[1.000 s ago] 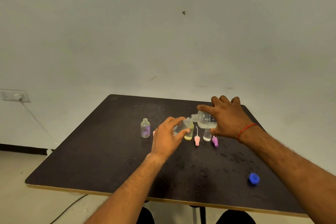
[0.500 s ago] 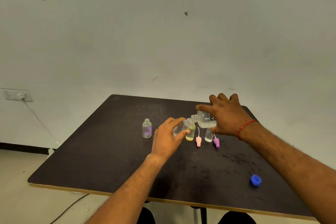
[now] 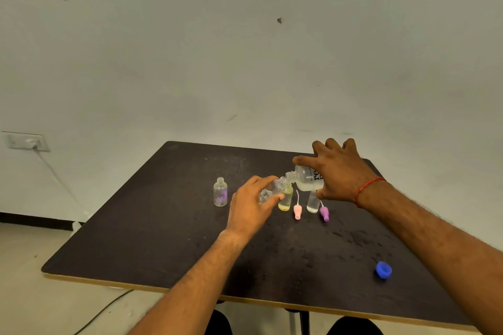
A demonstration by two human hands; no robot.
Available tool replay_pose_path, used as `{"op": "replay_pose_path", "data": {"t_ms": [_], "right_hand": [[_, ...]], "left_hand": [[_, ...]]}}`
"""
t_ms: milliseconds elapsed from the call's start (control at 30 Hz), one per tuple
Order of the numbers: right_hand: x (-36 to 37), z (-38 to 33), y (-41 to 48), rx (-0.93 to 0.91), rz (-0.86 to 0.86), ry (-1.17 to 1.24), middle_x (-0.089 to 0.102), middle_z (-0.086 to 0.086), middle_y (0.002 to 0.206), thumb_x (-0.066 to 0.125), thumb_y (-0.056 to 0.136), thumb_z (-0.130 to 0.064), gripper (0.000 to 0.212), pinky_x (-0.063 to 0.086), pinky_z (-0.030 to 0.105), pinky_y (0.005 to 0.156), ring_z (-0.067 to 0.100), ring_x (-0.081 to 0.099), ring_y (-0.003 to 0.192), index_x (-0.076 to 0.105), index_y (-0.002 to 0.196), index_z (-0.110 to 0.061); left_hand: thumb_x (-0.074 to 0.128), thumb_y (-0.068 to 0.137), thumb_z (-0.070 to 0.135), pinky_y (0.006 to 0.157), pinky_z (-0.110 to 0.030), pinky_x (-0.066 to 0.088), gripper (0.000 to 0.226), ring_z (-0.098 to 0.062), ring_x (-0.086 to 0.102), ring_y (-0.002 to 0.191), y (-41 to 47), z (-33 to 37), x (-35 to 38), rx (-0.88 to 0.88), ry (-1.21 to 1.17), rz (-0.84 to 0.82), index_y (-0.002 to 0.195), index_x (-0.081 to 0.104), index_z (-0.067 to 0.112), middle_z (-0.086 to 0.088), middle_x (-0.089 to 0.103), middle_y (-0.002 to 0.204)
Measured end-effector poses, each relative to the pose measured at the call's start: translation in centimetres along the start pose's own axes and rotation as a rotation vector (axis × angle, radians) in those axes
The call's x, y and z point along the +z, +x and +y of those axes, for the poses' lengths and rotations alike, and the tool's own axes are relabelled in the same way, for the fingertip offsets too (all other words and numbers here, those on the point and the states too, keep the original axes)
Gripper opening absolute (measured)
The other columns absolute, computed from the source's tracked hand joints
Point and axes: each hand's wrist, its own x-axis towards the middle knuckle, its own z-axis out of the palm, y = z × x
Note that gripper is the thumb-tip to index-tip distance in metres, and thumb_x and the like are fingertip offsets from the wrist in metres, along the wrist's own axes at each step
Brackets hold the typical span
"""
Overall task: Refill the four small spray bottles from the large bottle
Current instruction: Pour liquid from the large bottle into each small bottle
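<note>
My right hand point(image 3: 340, 171) grips the large clear bottle point(image 3: 306, 177), tipped on its side with its open neck pointing left. My left hand point(image 3: 249, 202) holds a small clear bottle point(image 3: 272, 190) tilted, its mouth right at the large bottle's neck. Behind it a small yellow bottle point(image 3: 285, 198) stands uncapped. Another small clear bottle point(image 3: 313, 202) stands below the large one. At the left a small bottle with a purple tint point(image 3: 220, 193) stands alone, uncapped. A pink spray top point(image 3: 297, 211) and a purple spray top point(image 3: 324, 213) lie on the dark table point(image 3: 152, 226).
A blue cap point(image 3: 383, 270) lies near the table's front right. Wet spots mark the table point(image 3: 351, 236) in front of the bottles. A wall socket point(image 3: 25, 141) with a cable sits at the left, beyond the table. The wall stands close behind the far edge.
Both hands keep the same hold, with the large bottle still tipped at the small bottle's mouth. The view has shifted slightly.
</note>
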Motion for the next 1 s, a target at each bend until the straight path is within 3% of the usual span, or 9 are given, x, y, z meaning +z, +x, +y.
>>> {"op": "replay_pose_path", "data": {"t_ms": [767, 1000], "right_hand": [[0.2, 0.3, -0.1, 0.004, -0.012, -0.003, 0.044, -0.001, 0.123, 0.070, 0.071, -0.054, 0.083, 0.034, 0.047, 0.094, 0.023, 0.044, 0.114, 0.027, 0.141, -0.047], [1.5, -0.3, -1.3, 0.101, -0.016, 0.147, 0.053, -0.005, 0.116, 0.062, 0.071, -0.062, 0.079, 0.032, 0.044, 0.092, 0.018, 0.052, 0.108, 0.026, 0.139, -0.044]], "left_hand": [[0.073, 0.089, 0.049, 0.096, -0.032, 0.058, 0.048, -0.005, 0.063, 0.108, 0.0, 0.0, 0.2, 0.000, -0.004, -0.009, 0.132, 0.064, 0.030, 0.012, 0.066, 0.119], [0.077, 0.086, 0.046, 0.088, -0.024, 0.057, 0.045, 0.011, 0.060, 0.106, -0.1, 0.5, 0.0, -0.017, -0.082, 0.006, 0.128, 0.067, 0.036, 0.027, 0.066, 0.115]]}}
